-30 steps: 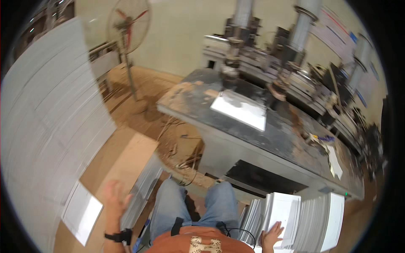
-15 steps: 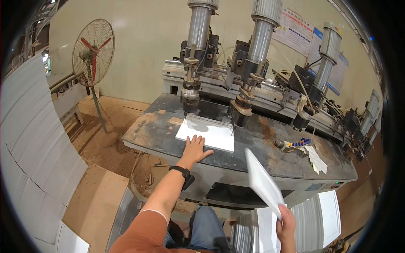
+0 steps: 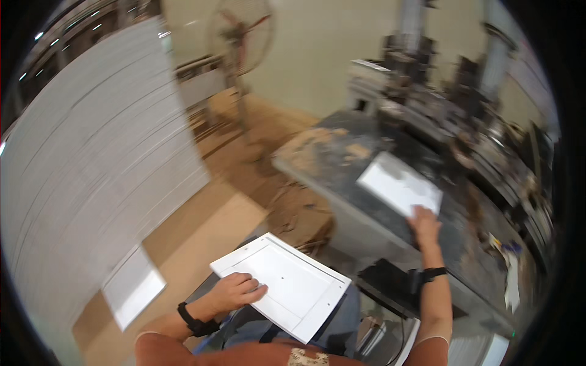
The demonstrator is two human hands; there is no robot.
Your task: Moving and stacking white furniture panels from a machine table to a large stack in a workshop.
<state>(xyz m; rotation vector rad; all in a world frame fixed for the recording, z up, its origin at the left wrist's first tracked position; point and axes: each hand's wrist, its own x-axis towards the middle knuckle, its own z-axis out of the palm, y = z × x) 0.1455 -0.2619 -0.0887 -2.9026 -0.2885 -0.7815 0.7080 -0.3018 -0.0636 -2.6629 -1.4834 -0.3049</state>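
My left hand (image 3: 239, 291) is closed on the near-left edge of a white panel (image 3: 299, 280), fingers bent over its top. The panel has a grooved rectangular border and a few small dark holes, and lies tilted over my lap. A second white panel (image 3: 397, 183) rests flat on the dark machine bed (image 3: 342, 177). My right hand (image 3: 425, 224) reaches out to its near-right corner, with fingers curled onto that edge; motion blurs them somewhat. Black bands circle both wrists.
A tall stack of white boards (image 3: 104, 152) rises at the left, with a brown board (image 3: 207, 226) and a loose white panel (image 3: 131, 290) beside it. Drilling heads (image 3: 421, 49) line the bed's far side. A fan (image 3: 241, 33) stands behind, and more panels (image 3: 482, 351) sit at lower right.
The view has swung left. My left hand has left the bed and now holds a panel above my lap. My right hand has gone from the lower right to the panel on the bed.
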